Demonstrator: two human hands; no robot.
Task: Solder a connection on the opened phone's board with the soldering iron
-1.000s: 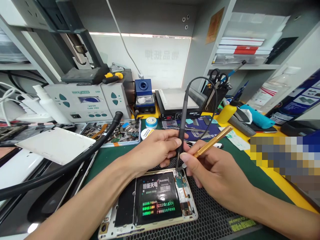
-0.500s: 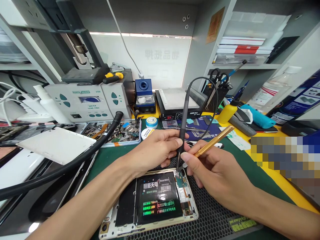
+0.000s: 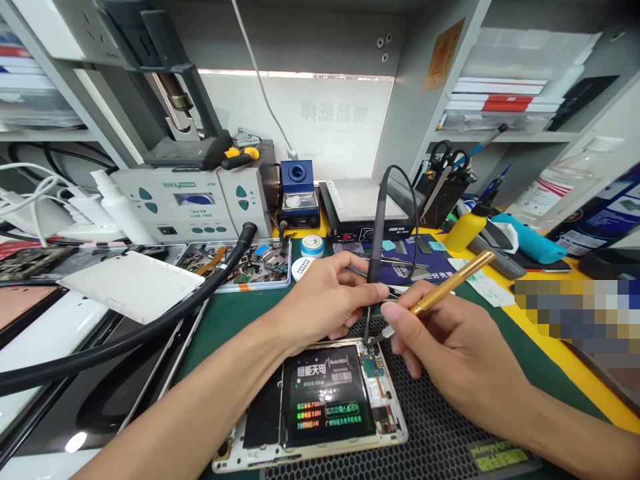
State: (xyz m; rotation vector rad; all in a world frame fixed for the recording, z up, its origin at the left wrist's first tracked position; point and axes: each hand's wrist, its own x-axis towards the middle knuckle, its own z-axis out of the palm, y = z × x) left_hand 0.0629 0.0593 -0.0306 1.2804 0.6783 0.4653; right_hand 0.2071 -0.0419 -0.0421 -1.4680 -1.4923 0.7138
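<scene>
My left hand [image 3: 345,293] is closed around the dark grip of a soldering iron [image 3: 379,240], held nearly upright with its tip down. That tip meets the top right corner of an opened phone [image 3: 395,407], near a small green circuit board [image 3: 371,363]. My right hand [image 3: 445,340] pinches a gold-handled craft knife [image 3: 450,283], its blade slanting down to the same corner. Exact contact of blade and tip is too small to make out. A black battery [image 3: 324,393] with printed labels fills the phone's middle. The phone's lower left is partly behind my left forearm.
A black hose [image 3: 150,350] crosses the left side over a white panel [image 3: 131,287]. A tray of parts [image 3: 260,288], a soldering station [image 3: 190,207] and a heating plate [image 3: 367,200] stand behind. A yellow bottle [image 3: 463,230] is at right.
The camera view has shifted, so the scene lies slightly farther right. My right hand and the knife have drawn a little away from my left hand; the soldering iron remains at the phone's corner.
</scene>
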